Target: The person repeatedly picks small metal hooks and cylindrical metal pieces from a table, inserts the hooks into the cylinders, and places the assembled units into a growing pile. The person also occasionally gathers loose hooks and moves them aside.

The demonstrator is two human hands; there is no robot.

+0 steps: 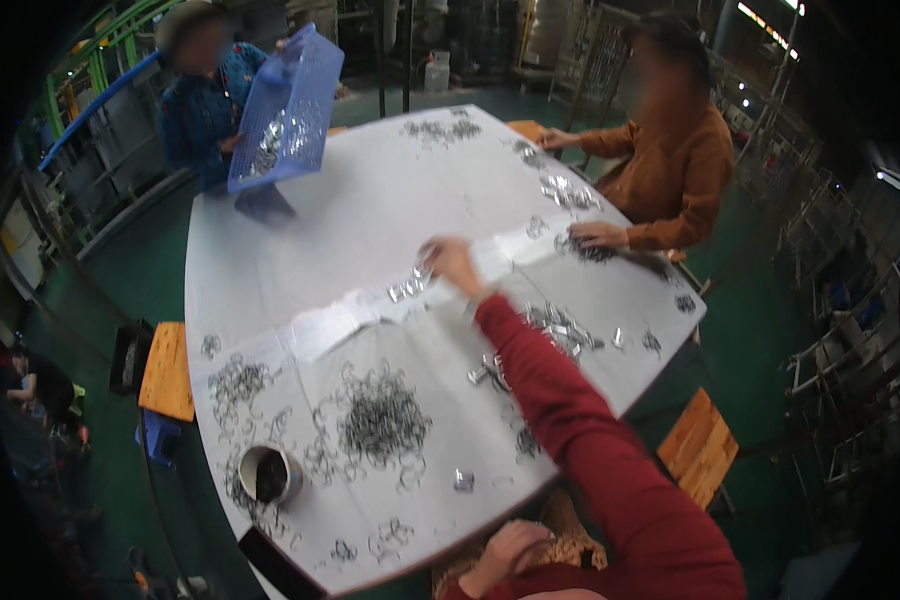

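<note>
My right hand (pixel 451 264), in a dark red sleeve, reaches over the middle of the table (pixel 300 245). Its bent fingers close on a small silvery metal piece, partly hidden and slightly blurred. Just left of the fingertips lie several shiny metal pieces (pixel 406 290) in a short row. Down at the near table edge, my left hand (pixel 515 549) rests curled over my lap, its fingers closed with nothing seen in them. Beneath my right forearm lies a heap of silvery pieces (pixel 565 328). A pile of thin dark curved hooks (pixel 382 415) sits nearer, to the left.
A white cup (pixel 292 475) with dark contents stands at the near left. Across the table, a person tilts a blue perforated basket (pixel 305 110) holding shiny pieces. At the right, a person in brown (pixel 670 190) touches dark hooks. Wooden stools (pixel 698 445) flank the table.
</note>
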